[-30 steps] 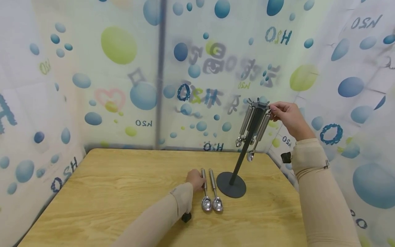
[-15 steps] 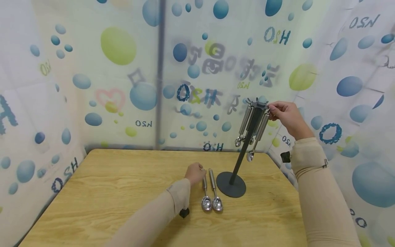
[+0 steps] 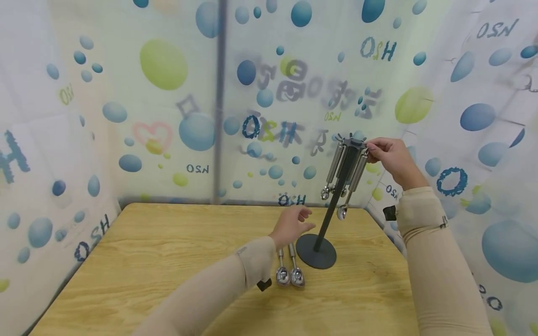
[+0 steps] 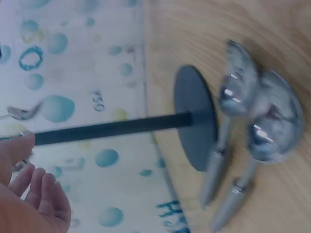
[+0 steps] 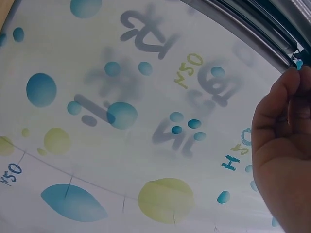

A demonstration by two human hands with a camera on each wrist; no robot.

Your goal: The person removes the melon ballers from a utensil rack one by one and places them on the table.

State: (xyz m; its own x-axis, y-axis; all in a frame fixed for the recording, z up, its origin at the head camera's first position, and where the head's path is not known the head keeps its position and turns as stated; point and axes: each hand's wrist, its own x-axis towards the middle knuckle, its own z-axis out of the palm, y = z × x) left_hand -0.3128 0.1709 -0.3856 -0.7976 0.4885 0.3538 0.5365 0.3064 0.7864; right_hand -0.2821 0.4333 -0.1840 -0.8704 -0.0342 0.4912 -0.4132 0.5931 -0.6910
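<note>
— How are the arms posed, closest part first?

— From my seat, the left sleeve (image 3: 214, 282) slants in from the bottom edge, reaching away and to the right. The right sleeve (image 3: 441, 275) stands nearly upright at the right, lifted higher.

— What lies on the table (image 3: 180, 252)?

— I have two scoops there, the left scoop (image 3: 283, 276) and the right scoop (image 3: 297, 277), side by side, bowls toward me and handles pointing away. I can't tell whether the bowls touch.

— And the left hand (image 3: 291, 227)?

— It's above those handles, hiding their far ends in my head view. The thumb is spread from loosely curled fingers, free of any grip; my left wrist view shows both handles apart from it.

— Which holder do you see?

— A dark stand (image 3: 332, 210), its round base (image 3: 311, 256) on the table just beyond the right scoop. Several metal utensils (image 3: 334, 163) hang around its top, including a hanging scoop (image 3: 358, 171) on the right side.

— The right hand (image 3: 392, 158)?

— Bent in at the wrist beside the stand's top, thumb and fingers pinching the upper end of the hanging scoop.

— Farthest back?

— A bubble-printed backdrop (image 3: 273, 28).
</note>
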